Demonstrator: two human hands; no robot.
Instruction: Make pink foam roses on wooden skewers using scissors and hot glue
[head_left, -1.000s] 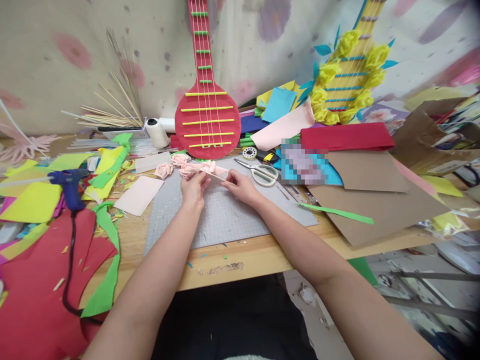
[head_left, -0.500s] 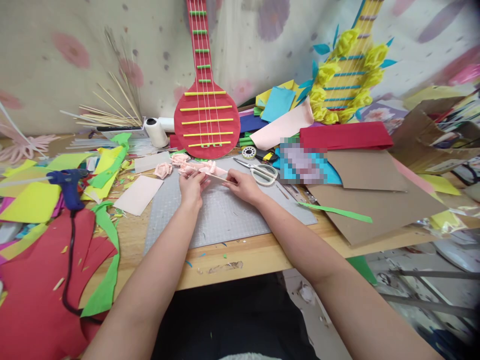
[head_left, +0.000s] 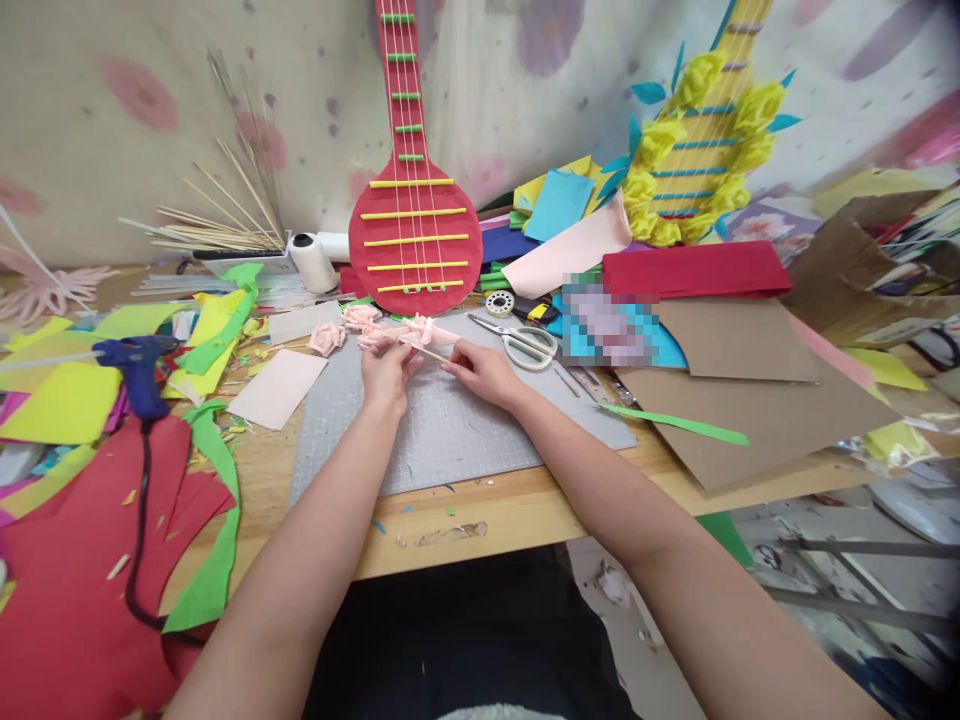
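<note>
Between my hands is gathered pale pink crepe paper [head_left: 422, 331], above the grey cutting mat [head_left: 450, 440]. My left hand [head_left: 385, 380] is closed on this paper, its fingers partly hidden behind it. A thin wooden stick [head_left: 433, 355] runs from the paper to my right hand [head_left: 484, 374], whose thumb and fingers pinch its right end. Two rolled pink paper roses [head_left: 328, 339] lie just left of and beyond my left hand. Scissors [head_left: 529, 347] with pale handles rest on the mat to the right of my right hand.
A red paper lute [head_left: 415, 245] stands against the wall behind the mat. To the left are a blue glue gun [head_left: 142, 375], a pink card [head_left: 277, 390] and red paper [head_left: 82, 570]. Brown cardboard [head_left: 757, 420] overhangs the right table edge. A white thread spool [head_left: 313, 264] stands behind.
My right hand has shifted slightly left along the stick, and less stick shows between the hands. The pink paper has turned a little, showing more of its folds. My left hand keeps its hold.
</note>
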